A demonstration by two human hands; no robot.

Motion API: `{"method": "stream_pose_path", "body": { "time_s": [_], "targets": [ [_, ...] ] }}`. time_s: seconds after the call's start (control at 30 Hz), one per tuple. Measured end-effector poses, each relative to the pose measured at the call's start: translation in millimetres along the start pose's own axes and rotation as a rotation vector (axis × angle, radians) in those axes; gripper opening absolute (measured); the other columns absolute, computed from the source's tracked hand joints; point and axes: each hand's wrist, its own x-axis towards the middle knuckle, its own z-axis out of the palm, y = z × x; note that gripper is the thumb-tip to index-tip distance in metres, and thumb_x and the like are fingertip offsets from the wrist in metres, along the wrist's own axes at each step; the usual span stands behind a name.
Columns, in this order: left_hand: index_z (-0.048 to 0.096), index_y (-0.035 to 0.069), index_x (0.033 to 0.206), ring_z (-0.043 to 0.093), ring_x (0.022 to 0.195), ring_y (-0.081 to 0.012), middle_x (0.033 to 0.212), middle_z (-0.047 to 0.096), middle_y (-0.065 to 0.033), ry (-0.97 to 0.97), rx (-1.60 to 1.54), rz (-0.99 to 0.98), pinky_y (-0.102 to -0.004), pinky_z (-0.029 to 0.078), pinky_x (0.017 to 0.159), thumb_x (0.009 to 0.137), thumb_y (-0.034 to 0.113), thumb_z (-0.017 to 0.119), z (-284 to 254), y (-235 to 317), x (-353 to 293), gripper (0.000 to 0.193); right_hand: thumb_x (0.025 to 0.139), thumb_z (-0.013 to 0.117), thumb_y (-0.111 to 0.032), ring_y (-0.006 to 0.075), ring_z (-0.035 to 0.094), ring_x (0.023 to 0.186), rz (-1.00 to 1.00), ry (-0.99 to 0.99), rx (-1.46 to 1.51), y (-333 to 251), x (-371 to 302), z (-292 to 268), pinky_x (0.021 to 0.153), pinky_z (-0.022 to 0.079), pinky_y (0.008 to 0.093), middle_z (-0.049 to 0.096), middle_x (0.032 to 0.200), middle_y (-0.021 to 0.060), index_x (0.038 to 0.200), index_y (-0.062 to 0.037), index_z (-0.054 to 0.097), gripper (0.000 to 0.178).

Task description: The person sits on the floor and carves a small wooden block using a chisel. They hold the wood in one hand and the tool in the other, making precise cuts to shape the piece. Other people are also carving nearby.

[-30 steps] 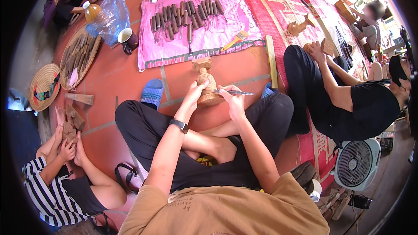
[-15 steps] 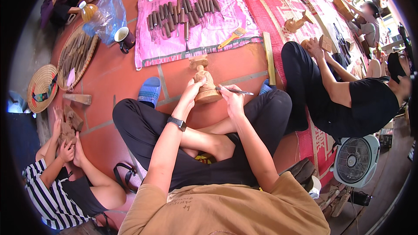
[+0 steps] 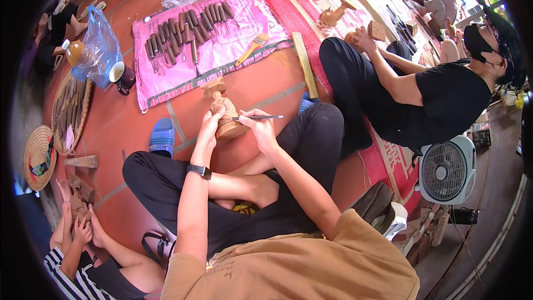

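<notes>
A pale wooden carving (image 3: 230, 129) with a rounded base and a narrow neck leans away from me over my crossed legs. My left hand (image 3: 209, 124) is closed round its left side, the thumb pressing on the carved body. My right hand (image 3: 260, 129) pinches a slim, dark, pen-shaped tool (image 3: 271, 116). The tool points left, its tip at the carving's right side; I cannot tell whether it is a pencil or a blade. Beyond the carving, a pink sheet (image 3: 152, 86) holds several wooden-handled chisels (image 3: 176, 33) and a yellow-handled brush (image 3: 252, 48).
A wooden bar (image 3: 304, 66) lies right of the pink sheet. At the left are a mug (image 3: 122, 78), a blue plastic bag (image 3: 100, 50) and a basket (image 3: 83, 108) of tools. A person in black (image 3: 449, 100) sits at the right by a fan (image 3: 444, 172); another sits lower left.
The whole view has swung, so the scene sits further left. My hands keep the carving and the tool, and the tool now lies further across the carving's side.
</notes>
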Motion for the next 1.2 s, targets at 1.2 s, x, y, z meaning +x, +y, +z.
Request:
{"method": "stream_pose_path", "body": {
  "time_s": [1.2],
  "targets": [
    [0.059, 0.000, 0.121, 0.065, 0.101, -0.0171, 0.113, 0.066, -0.0094, 0.096, -0.104, -0.018, -0.0327, 0.053, 0.089, 0.105, 0.028, 0.045, 5, 7, -7, 0.035, 0.085, 0.070, 0.001, 0.0187, 0.067, 0.092, 0.204, 0.034, 0.284, -22, 16, 19, 0.088, 0.053, 0.0317, 0.068, 0.092, 0.0107, 0.085, -0.0005, 0.062, 0.008]
  ]
}}
